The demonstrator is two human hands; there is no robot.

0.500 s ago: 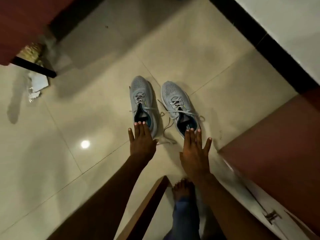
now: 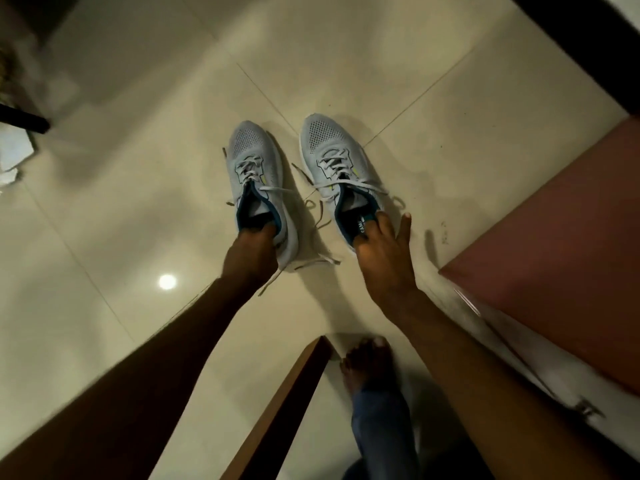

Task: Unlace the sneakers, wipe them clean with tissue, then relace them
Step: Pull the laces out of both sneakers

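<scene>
Both hands (image 2: 251, 252) grip sneakers (image 2: 258, 181) at heel edges.

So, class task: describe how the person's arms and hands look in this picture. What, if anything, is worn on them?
Both forearms are bare: no sleeves reach into view. The left hand and right hand carry no gloves, and no rings, watch or bracelets can be seen at the wrists. Nails look short and unpainted where they show. The only clothing visible is blue denim on the leg below, above a bare foot.

Both hands (image 2: 250, 255) (image 2: 382, 251) extended, fingers curled.
</scene>
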